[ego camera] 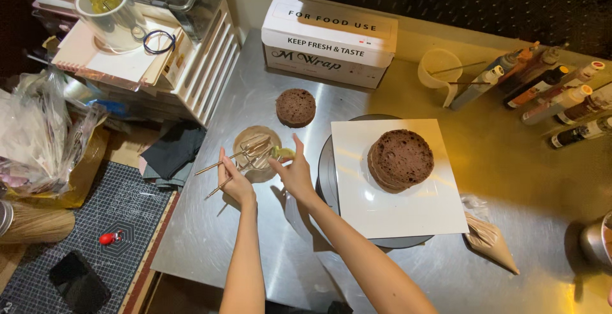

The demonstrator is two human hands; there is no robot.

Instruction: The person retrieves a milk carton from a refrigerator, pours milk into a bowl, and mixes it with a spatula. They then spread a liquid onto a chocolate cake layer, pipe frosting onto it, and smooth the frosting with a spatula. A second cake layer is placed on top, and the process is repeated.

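**Hands at the beaters, cake layers waiting**

Left hand (234, 183) gripped two metal mixer beaters (245, 154) by their shafts, wire heads over a small round brown dish (256, 153) on the steel surface (210, 225). Right hand (294, 172) pinched a small pale-green bit (282, 153) at the dish's right edge, beside the beater heads; what the bit was could not be told. Both hands closed on what they held, neither loose.

Progress, as a judgement: early-to-middle. A large chocolate cake layer (400, 160) already sat on a white square board (395, 180) on a dark turntable (326, 174), bare on top, no filling or coating visible. A smaller chocolate layer (296, 107) sat apart on the surface, behind the dish, not stacked. A filled piping bag (489, 240) lay right of the board, seemingly unused. So stacking and coating looked left to do.

Further out: a white box of food wrap (329, 40) at the back, a pale jug (440, 72), a row of squeeze bottles (548, 91) lying at the far right. Left of the surface, a white rack (204, 72) with a clear tub (111, 17) on top, crumpled plastic bags (44, 135), a dark cutting mat (95, 237) with a small red thing (109, 237). Dark pegboard wall (459, 1) behind; warm, dim light.
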